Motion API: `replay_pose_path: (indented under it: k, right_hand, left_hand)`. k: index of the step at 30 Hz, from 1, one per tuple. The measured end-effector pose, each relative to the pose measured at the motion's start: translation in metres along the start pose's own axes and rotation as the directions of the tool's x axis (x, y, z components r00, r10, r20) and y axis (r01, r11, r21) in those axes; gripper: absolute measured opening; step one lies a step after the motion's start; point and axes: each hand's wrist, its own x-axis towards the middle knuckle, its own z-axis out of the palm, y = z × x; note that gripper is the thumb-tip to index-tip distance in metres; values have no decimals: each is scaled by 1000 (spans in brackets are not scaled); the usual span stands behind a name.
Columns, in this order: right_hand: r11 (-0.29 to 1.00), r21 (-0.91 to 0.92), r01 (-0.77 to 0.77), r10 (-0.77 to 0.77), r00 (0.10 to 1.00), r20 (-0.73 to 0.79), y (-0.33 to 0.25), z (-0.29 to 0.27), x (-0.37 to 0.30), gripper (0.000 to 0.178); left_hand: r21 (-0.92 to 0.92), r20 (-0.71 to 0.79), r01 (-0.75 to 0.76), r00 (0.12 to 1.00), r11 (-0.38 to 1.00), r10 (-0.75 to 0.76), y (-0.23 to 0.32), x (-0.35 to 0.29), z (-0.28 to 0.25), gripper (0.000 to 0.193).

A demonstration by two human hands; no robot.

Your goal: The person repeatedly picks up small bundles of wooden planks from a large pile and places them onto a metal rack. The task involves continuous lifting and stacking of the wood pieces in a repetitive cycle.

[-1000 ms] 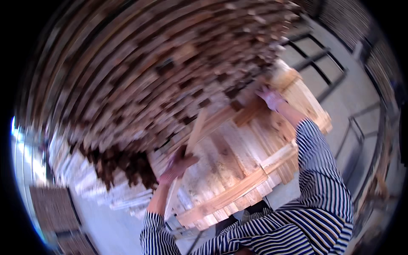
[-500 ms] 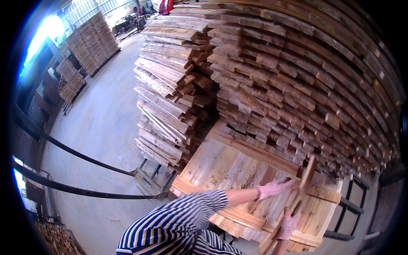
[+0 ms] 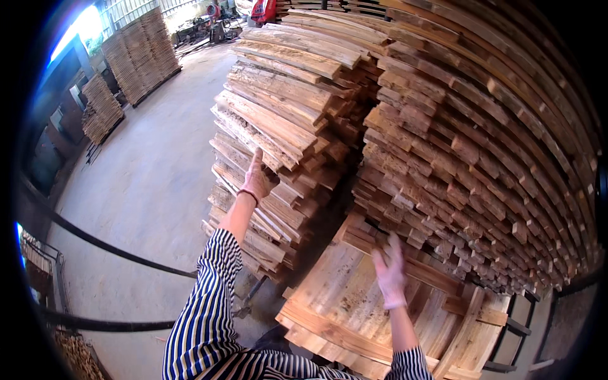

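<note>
- The fingers (image 3: 256,159) of my left hand (image 3: 256,182) stretch out straight and unclenched, in front of the left board stack (image 3: 278,120); I can't tell if they touch it.
- My right hand (image 3: 391,273), blurred, has its fingers loosely spread above the plank panel (image 3: 342,278).
- A batten (image 3: 437,278) runs along the panel's far edge.
- A wooden strip (image 3: 461,330) crosses the panel near its right edge.
- Past the far edge rises a taller stack (image 3: 475,158).
- Grey floor (image 3: 145,164) spreads off to my left.
</note>
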Motion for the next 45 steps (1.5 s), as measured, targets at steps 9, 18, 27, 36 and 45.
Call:
replay_pose_path:
  k: [9, 18, 27, 36, 45]
  right_hand:
    - [929, -369, -20, -16, 995, -94, -138, 226, 239, 100]
    - [902, -422, -87, 80, 996, -34, -160, 283, 153, 88]
    - [695, -693, 192, 224, 858, 463, -208, 290, 238, 112]
    - [915, -393, -88, 351, 655, 669, -208, 270, 169, 142]
    - [825, 195, -531, 171, 564, 808, -199, 244, 159, 105]
  left_hand:
    - [23, 341, 89, 936, 996, -92, 49, 39, 8, 138]
    - [-245, 374, 62, 927, 968, 35, 64, 32, -58, 107]
    - [-187, 256, 10, 966, 982, 39, 97, 36, -35, 86]
    - [-15, 211, -1, 977, 1000, 4, 87, -101, -66, 78]
    - [-80, 271, 84, 961, 993, -60, 11, -181, -62, 70]
